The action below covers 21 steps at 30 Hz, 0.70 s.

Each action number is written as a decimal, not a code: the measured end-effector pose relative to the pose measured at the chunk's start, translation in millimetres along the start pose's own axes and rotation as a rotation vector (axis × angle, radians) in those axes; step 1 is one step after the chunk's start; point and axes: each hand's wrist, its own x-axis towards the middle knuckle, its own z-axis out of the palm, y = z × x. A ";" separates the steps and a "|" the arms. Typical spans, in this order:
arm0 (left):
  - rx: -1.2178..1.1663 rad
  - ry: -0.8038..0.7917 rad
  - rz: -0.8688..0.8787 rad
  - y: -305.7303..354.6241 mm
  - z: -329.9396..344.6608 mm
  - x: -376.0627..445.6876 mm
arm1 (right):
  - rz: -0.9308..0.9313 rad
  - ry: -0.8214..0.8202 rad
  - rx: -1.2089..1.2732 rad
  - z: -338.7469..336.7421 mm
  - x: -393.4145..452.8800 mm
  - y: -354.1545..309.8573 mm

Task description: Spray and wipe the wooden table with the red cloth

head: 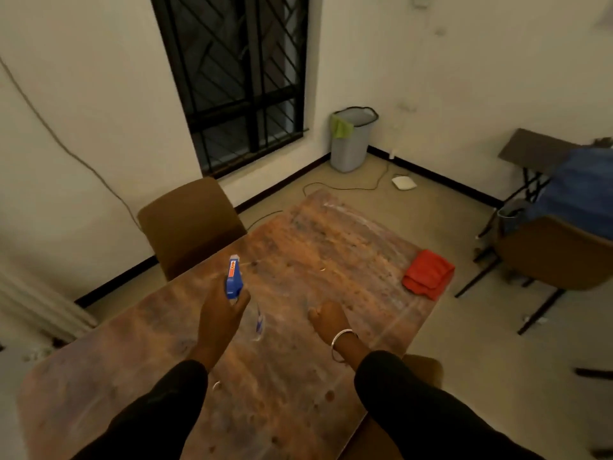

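The left hand (220, 310) gripped a blue-headed spray bottle (234, 277), nozzle aimed over the wooden tabletop (298, 376); spraying looked under way. The right hand (326, 318) hovered loosely curled, empty. Next, it would need to reach the folded red cloth (428, 274), well beyond it to the right.

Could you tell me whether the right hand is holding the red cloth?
No, the red cloth lies folded on the table, apart from the empty right hand.
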 end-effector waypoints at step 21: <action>0.142 -0.360 0.143 128.5 298.5 87.3 | 0.186 0.112 -0.315 -210.3 183.8 237.2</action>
